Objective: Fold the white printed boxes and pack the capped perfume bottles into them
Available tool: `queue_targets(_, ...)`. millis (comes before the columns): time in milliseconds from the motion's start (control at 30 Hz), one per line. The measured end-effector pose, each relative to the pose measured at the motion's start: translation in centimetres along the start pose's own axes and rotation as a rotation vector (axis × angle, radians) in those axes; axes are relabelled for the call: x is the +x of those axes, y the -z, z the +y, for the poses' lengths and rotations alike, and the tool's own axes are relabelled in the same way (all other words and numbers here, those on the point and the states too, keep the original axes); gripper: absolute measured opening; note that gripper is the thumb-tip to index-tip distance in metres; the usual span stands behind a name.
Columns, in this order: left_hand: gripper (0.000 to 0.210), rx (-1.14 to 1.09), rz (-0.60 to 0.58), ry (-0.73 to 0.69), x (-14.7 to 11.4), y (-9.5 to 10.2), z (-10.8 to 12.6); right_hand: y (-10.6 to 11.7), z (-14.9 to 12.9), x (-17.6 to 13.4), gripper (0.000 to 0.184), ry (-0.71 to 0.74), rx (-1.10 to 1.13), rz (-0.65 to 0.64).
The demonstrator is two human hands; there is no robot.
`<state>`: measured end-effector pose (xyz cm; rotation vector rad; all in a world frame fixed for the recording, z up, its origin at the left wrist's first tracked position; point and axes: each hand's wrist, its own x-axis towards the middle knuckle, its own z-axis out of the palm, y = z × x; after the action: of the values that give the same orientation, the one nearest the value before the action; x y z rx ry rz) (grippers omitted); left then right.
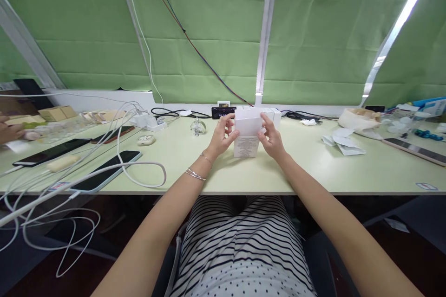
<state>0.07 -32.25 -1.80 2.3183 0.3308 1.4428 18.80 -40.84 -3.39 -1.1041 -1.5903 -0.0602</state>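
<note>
Between my two hands, a folded white printed leaflet (245, 145) stands upright just above or on the table; I cannot tell if it touches. Its upper part is blank and the lower part carries small lines of print. My left hand (223, 134) pinches its left edge with thumb and fingers, a bracelet at the wrist. At the right edge, the thumb and fingers of my right hand (272, 137) grip it too. Behind the leaflet a white box (277, 117) is partly hidden. A clear glass bottle (198, 126) stands left of my left hand.
A phone with a lit timer (219, 112) leans at the back. Phones (108, 171) and loose white cables (139, 163) crowd the left, beside a power strip (149, 123). Another person's hand (10, 130) shows far left. White packets (343, 141) and a cloth bag (358, 120) lie right.
</note>
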Motion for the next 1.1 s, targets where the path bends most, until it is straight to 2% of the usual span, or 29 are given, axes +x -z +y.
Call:
queue_targets(133,0.027,0.054,-0.048,0.009,0.0,-0.1,-0.5,-0.1,0.0,0.1,0.035,0.018,0.003,-0.049)
queue_targets(200,0.028,0.073,-0.086,0.012,0.1,-0.2,-0.7,-0.2,0.2,0.2,0.032,0.006,0.006,-0.065)
queue_targets(333,0.029,0.093,-0.141,0.015,0.1,-0.2,-0.9,-0.4,0.5,0.2,0.035,-0.055,0.020,-0.060)
queue_targets(467,0.024,0.100,-0.197,0.013,0.0,-0.2,-0.6,-0.5,0.7,0.3,0.052,-0.126,0.050,-0.049)
queue_targets(533,0.025,0.097,-0.217,0.017,0.0,-0.2,-0.5,-0.6,0.8,0.4,0.055,-0.139,0.064,-0.052)
queue_targets(733,0.024,0.083,-0.215,0.037,0.0,0.0,-0.7,-0.7,1.0,0.5,0.038,-0.111,0.093,-0.025)
queue_targets(900,0.022,0.080,-0.214,0.049,0.1,0.1,-0.7,-0.7,0.5,0.3,0.026,-0.076,0.061,0.045)
queue_targets(1000,0.023,0.070,-0.224,0.058,0.2,0.0,-0.6,-0.6,0.3,0.3,0.030,-0.065,0.049,0.056)
queue_targets(1100,0.030,0.046,-0.231,0.074,0.2,-0.1,-0.6,-0.6,0.4,0.4,0.041,-0.046,0.049,0.011)
